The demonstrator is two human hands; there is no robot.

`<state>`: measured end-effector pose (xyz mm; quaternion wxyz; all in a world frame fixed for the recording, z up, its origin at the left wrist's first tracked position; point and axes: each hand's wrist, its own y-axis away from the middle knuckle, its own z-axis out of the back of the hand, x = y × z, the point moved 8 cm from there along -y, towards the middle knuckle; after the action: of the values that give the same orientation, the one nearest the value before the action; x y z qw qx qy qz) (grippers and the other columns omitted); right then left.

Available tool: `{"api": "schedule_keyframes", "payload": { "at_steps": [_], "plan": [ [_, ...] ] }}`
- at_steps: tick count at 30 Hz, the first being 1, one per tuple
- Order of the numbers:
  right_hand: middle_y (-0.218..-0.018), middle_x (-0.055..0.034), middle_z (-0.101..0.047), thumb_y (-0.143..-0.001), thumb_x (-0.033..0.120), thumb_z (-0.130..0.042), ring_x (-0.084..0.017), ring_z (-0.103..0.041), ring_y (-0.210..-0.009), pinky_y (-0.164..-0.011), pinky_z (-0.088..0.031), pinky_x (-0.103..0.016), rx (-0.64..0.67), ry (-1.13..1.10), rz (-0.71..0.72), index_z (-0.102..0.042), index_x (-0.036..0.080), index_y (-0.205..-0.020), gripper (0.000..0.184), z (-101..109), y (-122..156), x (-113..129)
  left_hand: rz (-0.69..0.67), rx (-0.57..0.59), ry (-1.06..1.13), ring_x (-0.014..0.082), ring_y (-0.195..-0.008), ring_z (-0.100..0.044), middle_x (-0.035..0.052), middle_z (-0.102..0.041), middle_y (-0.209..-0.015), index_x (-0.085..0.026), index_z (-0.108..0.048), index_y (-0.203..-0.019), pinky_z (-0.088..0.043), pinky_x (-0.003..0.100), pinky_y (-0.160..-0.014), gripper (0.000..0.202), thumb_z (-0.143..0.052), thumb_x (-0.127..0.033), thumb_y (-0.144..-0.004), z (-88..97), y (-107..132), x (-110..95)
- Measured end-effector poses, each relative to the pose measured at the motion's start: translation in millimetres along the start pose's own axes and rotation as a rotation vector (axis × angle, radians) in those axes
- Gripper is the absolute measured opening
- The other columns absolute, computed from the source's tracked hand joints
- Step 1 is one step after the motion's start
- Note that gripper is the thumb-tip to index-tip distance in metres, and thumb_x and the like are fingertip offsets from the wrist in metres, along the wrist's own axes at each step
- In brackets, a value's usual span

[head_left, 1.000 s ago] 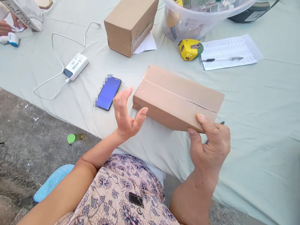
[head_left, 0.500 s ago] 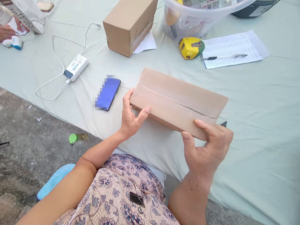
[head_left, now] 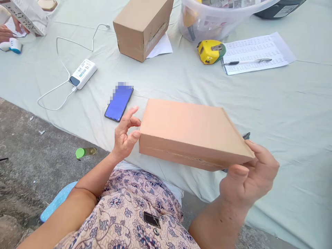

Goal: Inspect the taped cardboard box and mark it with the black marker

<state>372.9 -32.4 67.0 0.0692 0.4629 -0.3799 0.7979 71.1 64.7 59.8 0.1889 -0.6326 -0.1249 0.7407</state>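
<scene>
A flat brown cardboard box (head_left: 189,133) is lifted off the pale green cloth (head_left: 285,103), broad face up. My right hand (head_left: 249,178) grips its near right corner, thumb under the edge and fingers behind. My left hand (head_left: 126,133) touches the box's left end with thumb and fingertips, the fingers partly spread. A dark pen tip (head_left: 246,135) shows just beyond the right corner. A blue-screened phone (head_left: 119,102) lies on the cloth left of the box.
A taller cardboard box (head_left: 141,26), a white power bank (head_left: 83,72) with cable, a yellow tape measure (head_left: 210,52), a printed sheet with a pen (head_left: 255,53) and a clear plastic tub (head_left: 220,19) lie farther back. Another person's hand (head_left: 6,31) is at far left. A green-capped bottle (head_left: 84,152) lies on the ground.
The box has turned over toward me, its plain broad face now up and the taped seam out of sight. My right hand shifted lower right; my left hand loosened on the left end.
</scene>
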Motion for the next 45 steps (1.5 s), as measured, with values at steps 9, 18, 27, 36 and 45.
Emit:
{"api": "schedule_keyframes", "payload": {
  "at_steps": [9, 18, 27, 36, 45],
  "plan": [
    [-0.109, -0.0096, -0.052, -0.069, 0.077, -0.071, -0.030, -0.059, -0.105, -0.089, -0.049, -0.049, 0.080, 0.229, -0.207, -0.052, 0.021, -0.116, 0.075, -21, 21, -5, -0.032, 0.081, -0.562, 0.0286, -0.119, -0.061, 0.0169, -0.059, -0.129, -0.020, -0.050, -0.136, -0.057, 0.038, -0.088, 0.077, -0.055, -0.076, -0.085, -44.1, 3, -17],
    [-0.127, -0.0174, -0.053, -0.069, 0.072, -0.074, -0.037, -0.052, -0.124, -0.105, -0.042, -0.061, 0.052, 0.361, -0.240, -0.048, 0.018, -0.133, 0.087, -35, 23, -2, -0.065, 0.038, -0.688, 0.0298, -0.118, -0.061, 0.0174, -0.057, -0.129, -0.021, -0.044, -0.138, -0.058, 0.034, -0.081, 0.086, -0.062, -0.079, -0.077, -57.7, 10, -3],
    [-0.123, -0.0117, -0.053, -0.080, 0.048, -0.074, -0.030, -0.059, -0.121, -0.098, -0.051, -0.058, 0.055, 0.102, -0.313, -0.025, 0.027, -0.155, 0.092, -28, 28, -8, -0.089, 0.059, -0.373, 0.0270, -0.134, -0.051, 0.0119, -0.058, -0.133, -0.026, -0.041, -0.139, -0.045, 0.047, -0.112, 0.046, -0.053, -0.042, -0.098, -47.0, 5, -7],
    [-0.114, -0.0121, -0.060, -0.078, 0.054, -0.072, -0.027, -0.064, -0.097, -0.087, -0.055, -0.051, 0.095, 0.106, -0.312, -0.041, 0.019, -0.144, 0.080, -28, 30, -27, -0.037, 0.026, -0.362, 0.0238, -0.108, -0.061, 0.0131, -0.061, -0.125, -0.027, -0.034, -0.150, -0.053, 0.041, -0.093, 0.060, -0.054, -0.045, -0.096, -39.1, 2, 31],
    [-0.088, -0.0053, -0.058, -0.074, 0.094, -0.042, -0.026, -0.059, -0.082, -0.072, -0.049, -0.042, -0.016, 0.250, -0.417, -0.051, 0.021, -0.099, 0.078, -15, 27, -14, 0.176, 0.057, -0.252, 0.0238, -0.101, -0.063, 0.0087, -0.063, -0.107, -0.021, -0.055, -0.114, -0.053, 0.036, -0.085, 0.071, -0.054, -0.082, -0.080, -33.3, -3, 16]
  ]
}}
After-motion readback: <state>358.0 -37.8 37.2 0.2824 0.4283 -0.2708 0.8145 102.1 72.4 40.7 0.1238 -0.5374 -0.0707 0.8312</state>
